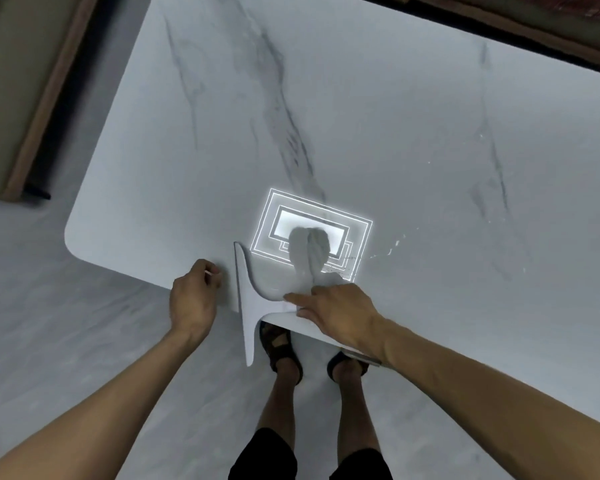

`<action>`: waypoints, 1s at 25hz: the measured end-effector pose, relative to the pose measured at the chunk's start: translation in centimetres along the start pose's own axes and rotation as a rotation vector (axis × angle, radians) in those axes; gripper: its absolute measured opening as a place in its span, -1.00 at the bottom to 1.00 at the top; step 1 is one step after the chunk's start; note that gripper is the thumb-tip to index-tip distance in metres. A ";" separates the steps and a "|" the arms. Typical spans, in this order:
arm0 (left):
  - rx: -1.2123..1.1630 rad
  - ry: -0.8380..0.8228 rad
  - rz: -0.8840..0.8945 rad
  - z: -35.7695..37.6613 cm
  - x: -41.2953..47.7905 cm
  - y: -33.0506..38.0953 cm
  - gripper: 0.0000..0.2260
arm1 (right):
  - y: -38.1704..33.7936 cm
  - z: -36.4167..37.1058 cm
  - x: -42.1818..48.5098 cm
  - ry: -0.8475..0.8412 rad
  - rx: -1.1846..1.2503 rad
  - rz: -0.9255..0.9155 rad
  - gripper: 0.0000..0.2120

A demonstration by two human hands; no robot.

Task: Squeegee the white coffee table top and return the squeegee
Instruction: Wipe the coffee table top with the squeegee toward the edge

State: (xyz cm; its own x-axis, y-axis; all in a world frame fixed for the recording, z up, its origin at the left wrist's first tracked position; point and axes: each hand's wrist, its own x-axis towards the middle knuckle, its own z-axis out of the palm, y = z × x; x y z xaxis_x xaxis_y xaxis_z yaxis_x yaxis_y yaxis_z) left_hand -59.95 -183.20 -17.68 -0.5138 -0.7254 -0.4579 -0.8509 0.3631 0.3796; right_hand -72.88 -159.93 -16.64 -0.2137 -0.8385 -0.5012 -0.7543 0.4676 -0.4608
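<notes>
Head view, looking straight down. A white, grey-veined marble worktop (378,116) fills the upper frame, its near edge running from nine o'clock toward five o'clock. A white squeegee (248,299) lies at the near edge just below centre, blade on the left side and half overhanging the floor, handle pointing to three o'clock. The right hand (336,315) rests on the handle, fingers (293,299) stretched along it; whether they grip or only press it cannot be told. The left hand (193,299) sits just beside the blade at its nine o'clock, loosely curled, holding nothing visible. A bright ceiling-light reflection (310,232) glows at centre. Small droplets (394,245) glint toward three o'clock, so wiping seems unfinished there. Returning the squeegee is not yet done.
</notes>
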 end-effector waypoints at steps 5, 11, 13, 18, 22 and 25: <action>0.083 -0.130 0.159 2.6 -1.1 2.1 -0.76 | 6.6 -1.3 -7.3 0.080 -0.024 0.144 -0.61; 0.098 -0.215 0.144 4.4 -2.0 4.3 -0.84 | 11.9 -3.1 -17.6 0.124 -0.141 0.433 -0.53; 0.066 -0.119 0.158 3.8 -1.9 4.3 -0.80 | 11.1 -3.4 -18.0 0.132 -0.153 0.445 -0.51; -0.043 0.025 -0.037 1.0 -1.1 2.1 -0.79 | 4.4 -2.9 -8.4 0.141 -0.051 0.162 -0.64; -0.093 0.105 -0.172 -1.8 0.0 -1.4 -0.76 | -3.4 -1.8 3.2 0.008 -0.043 -0.079 -0.60; -0.043 0.115 -0.173 -3.2 1.1 -3.5 -0.76 | -5.8 -1.8 8.0 0.021 -0.061 -0.109 -0.59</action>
State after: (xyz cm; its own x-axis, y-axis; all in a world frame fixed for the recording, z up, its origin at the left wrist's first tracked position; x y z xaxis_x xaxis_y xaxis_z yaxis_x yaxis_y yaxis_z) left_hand -57.21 -187.17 -16.91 -0.3426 -0.8377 -0.4252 -0.9187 0.2041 0.3382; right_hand -71.33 -169.91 -16.63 -0.1405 -0.8895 -0.4348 -0.8098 0.3559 -0.4664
